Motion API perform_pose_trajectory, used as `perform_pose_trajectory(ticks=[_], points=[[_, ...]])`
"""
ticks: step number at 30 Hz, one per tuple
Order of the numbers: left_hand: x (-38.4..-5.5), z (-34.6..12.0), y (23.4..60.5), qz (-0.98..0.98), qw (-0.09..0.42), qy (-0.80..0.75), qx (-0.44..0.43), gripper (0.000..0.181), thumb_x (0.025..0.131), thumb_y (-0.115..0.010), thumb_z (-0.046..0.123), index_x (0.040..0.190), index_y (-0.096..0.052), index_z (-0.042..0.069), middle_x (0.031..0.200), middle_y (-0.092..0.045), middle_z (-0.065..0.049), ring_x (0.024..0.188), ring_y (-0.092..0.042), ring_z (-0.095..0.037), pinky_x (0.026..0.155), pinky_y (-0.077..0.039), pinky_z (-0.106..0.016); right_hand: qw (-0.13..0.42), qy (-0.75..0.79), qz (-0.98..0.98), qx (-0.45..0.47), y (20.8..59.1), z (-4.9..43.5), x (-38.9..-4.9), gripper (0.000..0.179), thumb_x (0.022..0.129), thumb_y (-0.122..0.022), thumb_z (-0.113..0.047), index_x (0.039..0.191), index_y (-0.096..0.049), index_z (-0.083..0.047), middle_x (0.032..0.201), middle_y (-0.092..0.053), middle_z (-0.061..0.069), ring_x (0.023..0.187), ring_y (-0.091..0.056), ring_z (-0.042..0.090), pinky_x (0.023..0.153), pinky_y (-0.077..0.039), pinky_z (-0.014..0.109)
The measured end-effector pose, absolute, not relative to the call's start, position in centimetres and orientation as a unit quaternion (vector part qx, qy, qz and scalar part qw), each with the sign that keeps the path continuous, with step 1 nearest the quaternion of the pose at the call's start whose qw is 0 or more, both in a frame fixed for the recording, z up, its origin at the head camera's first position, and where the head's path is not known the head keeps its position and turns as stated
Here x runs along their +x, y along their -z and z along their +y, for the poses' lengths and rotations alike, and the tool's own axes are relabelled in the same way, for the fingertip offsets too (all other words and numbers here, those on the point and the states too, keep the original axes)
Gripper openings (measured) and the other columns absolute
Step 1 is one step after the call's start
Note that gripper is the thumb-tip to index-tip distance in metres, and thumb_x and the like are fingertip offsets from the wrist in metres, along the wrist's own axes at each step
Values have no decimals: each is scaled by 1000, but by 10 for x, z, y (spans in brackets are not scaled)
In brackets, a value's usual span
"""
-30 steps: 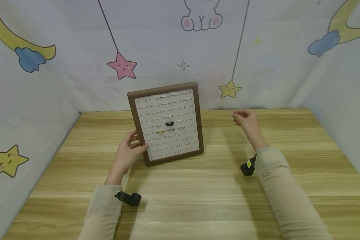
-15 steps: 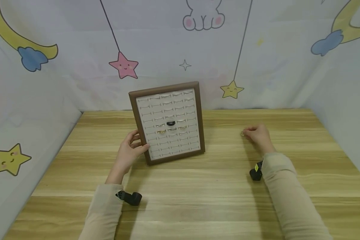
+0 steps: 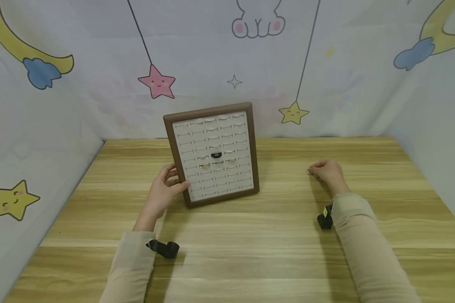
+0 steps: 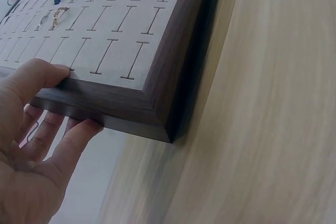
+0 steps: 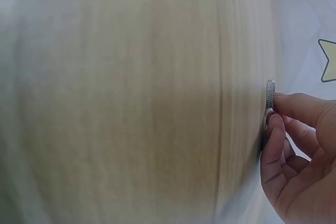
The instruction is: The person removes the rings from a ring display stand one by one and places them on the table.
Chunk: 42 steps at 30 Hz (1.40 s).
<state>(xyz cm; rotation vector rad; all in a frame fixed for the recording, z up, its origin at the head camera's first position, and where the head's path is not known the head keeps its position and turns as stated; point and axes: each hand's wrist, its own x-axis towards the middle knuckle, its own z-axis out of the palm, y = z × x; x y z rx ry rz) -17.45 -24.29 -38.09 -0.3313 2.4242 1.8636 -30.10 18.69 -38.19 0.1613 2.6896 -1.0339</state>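
Note:
A brown-framed ring display board (image 3: 218, 185) with a pale slotted face stands tilted on the table. My left hand (image 3: 164, 191) grips its lower left edge, thumb on the front and fingers behind, as the left wrist view also shows. Several rings sit in the middle slots, among them a black ring (image 3: 216, 155) and a gold ring (image 3: 204, 166). To the right of the board, my right hand (image 3: 327, 173) pinches a small silvery ring (image 5: 271, 94) between thumb and fingertips, close over the table.
The wood-grain table (image 3: 250, 252) reaches back to a white cloth backdrop (image 3: 197, 54) printed with stars and moons. Cloth walls also close off the left and right sides. A black wrist camera (image 3: 167, 250) sits at the left cuff, another (image 3: 325, 219) at the right.
My right hand has moved right and down toward the table, still pinching the ring. The left hand and the board stay in place; the head view shifts slightly.

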Motion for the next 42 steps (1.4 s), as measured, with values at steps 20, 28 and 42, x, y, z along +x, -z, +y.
perform_pose_trajectory(ticks=[20,28,42], points=[[-174,-242,380,788,34,-605,-107,75,91,-64,12,152,-21,14,146,-38,-17,131,-45,-35,102,-44,-46,32,436,899,-2,337,123,-299,37,96,-55,-29,123,-61,-4,125,-59,17,109,-58,32,83,-48,35],[-173,-242,379,786,33,-609,-104,74,91,-64,12,152,-22,16,145,-38,-17,130,-45,-35,102,-44,-46,-5,467,878,-106,310,69,-280,28,94,-61,-25,114,-66,-6,115,-65,12,101,-61,26,77,-48,29],[-173,-242,378,788,36,-607,-97,75,91,-63,12,152,-20,14,146,-37,-18,130,-44,-36,103,-42,-48,-64,311,896,-312,318,10,-247,10,89,-65,-8,96,-71,-6,97,-71,7,80,-65,19,72,-55,29]])
